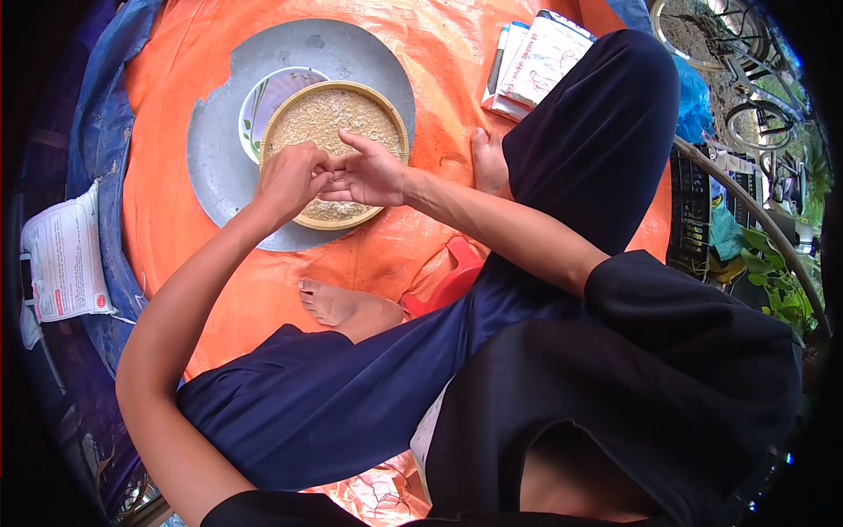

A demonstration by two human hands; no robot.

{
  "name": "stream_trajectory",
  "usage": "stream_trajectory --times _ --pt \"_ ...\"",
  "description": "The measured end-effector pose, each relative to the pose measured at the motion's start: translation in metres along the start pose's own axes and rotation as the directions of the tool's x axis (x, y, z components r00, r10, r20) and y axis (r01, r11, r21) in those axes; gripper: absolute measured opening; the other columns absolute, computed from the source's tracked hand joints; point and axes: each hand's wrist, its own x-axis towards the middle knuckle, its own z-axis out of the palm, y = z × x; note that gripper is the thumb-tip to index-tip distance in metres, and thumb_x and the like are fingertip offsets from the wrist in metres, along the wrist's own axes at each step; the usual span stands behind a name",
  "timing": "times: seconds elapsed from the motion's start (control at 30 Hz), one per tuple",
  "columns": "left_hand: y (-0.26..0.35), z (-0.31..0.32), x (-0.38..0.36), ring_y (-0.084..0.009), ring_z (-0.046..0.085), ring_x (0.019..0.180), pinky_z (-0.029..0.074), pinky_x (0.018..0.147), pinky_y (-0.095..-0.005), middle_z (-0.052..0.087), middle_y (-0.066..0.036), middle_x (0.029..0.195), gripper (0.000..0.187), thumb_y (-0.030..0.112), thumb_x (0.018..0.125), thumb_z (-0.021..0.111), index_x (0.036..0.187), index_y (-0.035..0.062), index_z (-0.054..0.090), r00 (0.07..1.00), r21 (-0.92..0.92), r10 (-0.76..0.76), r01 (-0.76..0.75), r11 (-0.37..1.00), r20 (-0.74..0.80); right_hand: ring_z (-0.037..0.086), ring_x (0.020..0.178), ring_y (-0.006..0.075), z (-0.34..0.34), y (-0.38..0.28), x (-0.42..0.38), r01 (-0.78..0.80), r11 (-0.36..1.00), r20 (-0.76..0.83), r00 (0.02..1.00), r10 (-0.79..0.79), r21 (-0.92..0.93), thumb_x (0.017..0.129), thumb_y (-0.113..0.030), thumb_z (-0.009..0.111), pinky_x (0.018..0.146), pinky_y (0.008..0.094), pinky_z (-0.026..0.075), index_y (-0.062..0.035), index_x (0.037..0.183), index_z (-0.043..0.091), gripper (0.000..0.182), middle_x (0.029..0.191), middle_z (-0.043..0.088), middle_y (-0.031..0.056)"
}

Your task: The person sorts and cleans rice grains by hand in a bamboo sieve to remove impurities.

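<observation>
A round, shallow basket (pixel 402 123) with a woven-looking yellow rim holds a beige, flaky, grain-like material (pixel 329 114). Above it both hands meet. My left hand (pixel 294 178) has its fingers curled together against the fingers of the other hand; whatever it may pinch is too small to make out. Palm turned up, my right hand (pixel 369 171) keeps its thumb apart and its fingers stretched toward the left one. The basket overlaps a white plate (pixel 255 105) with a green leaf pattern. Both rest on a large round grey metal tray (pixel 211 167) with a broken edge.
An orange tarpaulin (pixel 457 88) covers the ground, with a blue sheet (pixel 105 158) along its left. Printed bags (pixel 540 66) lie behind my bent knee. A red plastic object (pixel 452 277) sits between my legs. At right are a black crate (pixel 689 206) and a bicycle (pixel 746 79).
</observation>
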Motion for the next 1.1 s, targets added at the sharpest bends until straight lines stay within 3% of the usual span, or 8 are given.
stream_trajectory --times 0.2,0.33,0.53,0.77,0.83,0.93,1.1 --pt "-0.013 -0.009 0.012 -0.0249 0.064 0.068 0.050 0.063 -0.0358 0.066 -0.012 0.081 0.009 0.007 0.078 0.066 0.084 0.0012 0.069 0.999 -0.084 -0.029 0.027 0.996 -0.020 0.052 0.120 0.0330 0.003 -0.001 -0.001 0.000 1.000 0.013 1.000 0.000 0.027 0.091 -0.060 0.043 0.104 0.0406 0.042 0.0141 0.130 0.037 0.084 0.126 0.050 0.0250" --pt "-0.025 -0.025 0.017 -0.0224 0.063 0.066 0.049 0.062 -0.0350 0.066 -0.012 0.079 0.010 0.010 0.079 0.067 0.083 0.0007 0.068 0.989 -0.081 -0.069 0.058 0.995 -0.134 0.048 0.125 0.0360 0.006 -0.003 -0.004 -0.002 0.999 0.050 0.999 0.000 0.039 0.091 -0.061 0.042 0.107 0.0419 0.039 0.0153 0.133 0.033 0.088 0.130 0.047 0.0292" --pt "0.000 -0.013 0.014 -0.0267 0.063 0.067 0.049 0.062 -0.0383 0.065 -0.012 0.077 0.011 0.011 0.074 0.071 0.078 0.0016 0.067 0.992 -0.025 0.125 -0.124 0.992 0.025 0.051 0.121 0.0338 0.004 -0.002 -0.003 0.020 1.000 0.052 0.998 -0.019 -0.019 0.089 -0.067 0.040 0.104 0.0417 0.041 0.0149 0.132 0.033 0.093 0.129 0.048 0.0269" --pt "0.005 -0.006 0.024 -0.0305 0.065 0.068 0.049 0.060 -0.0426 0.065 -0.014 0.070 0.019 0.019 0.066 0.075 0.074 0.0038 0.068 0.986 0.092 0.097 -0.110 0.990 0.133 0.059 0.104 0.0272 0.004 0.001 -0.002 -0.001 0.998 0.101 0.995 -0.005 0.068 0.088 -0.069 0.039 0.101 0.0409 0.044 0.0085 0.125 0.043 0.086 0.106 0.061 0.0154" --pt "0.001 -0.005 0.026 -0.0310 0.065 0.068 0.048 0.060 -0.0424 0.065 -0.013 0.069 0.022 0.023 0.065 0.077 0.072 0.0046 0.067 0.980 0.178 0.149 -0.171 0.969 0.133 0.056 0.114 0.0291 0.000 -0.001 -0.002 -0.037 0.996 0.140 0.990 0.025 0.079 0.089 -0.067 0.040 0.107 0.0412 0.040 0.0095 0.128 0.042 0.085 0.122 0.057 0.0198" --pt "0.003 -0.006 0.026 -0.0312 0.065 0.069 0.049 0.060 -0.0423 0.065 -0.014 0.070 0.020 0.024 0.064 0.076 0.072 0.0074 0.069 0.974 0.248 0.159 -0.197 0.949 0.163 0.055 0.115 0.0281 0.011 -0.001 -0.005 -0.024 1.000 0.105 0.994 0.022 0.013 0.089 -0.068 0.037 0.106 0.0404 0.040 0.0094 0.135 0.034 0.090 0.127 0.052 0.0196" --pt "0.013 -0.005 0.024 -0.0309 0.066 0.066 0.049 0.056 -0.0412 0.065 -0.014 0.068 0.010 0.016 0.063 0.069 0.064 0.0063 0.066 0.948 0.374 0.275 -0.316 0.872 0.159 0.055 0.116 0.0288 0.018 -0.004 -0.009 0.020 1.000 0.078 0.997 -0.018 -0.020 0.090 -0.067 0.037 0.104 0.0389 0.043 0.0110 0.133 0.036 0.089 0.126 0.052 0.0222"
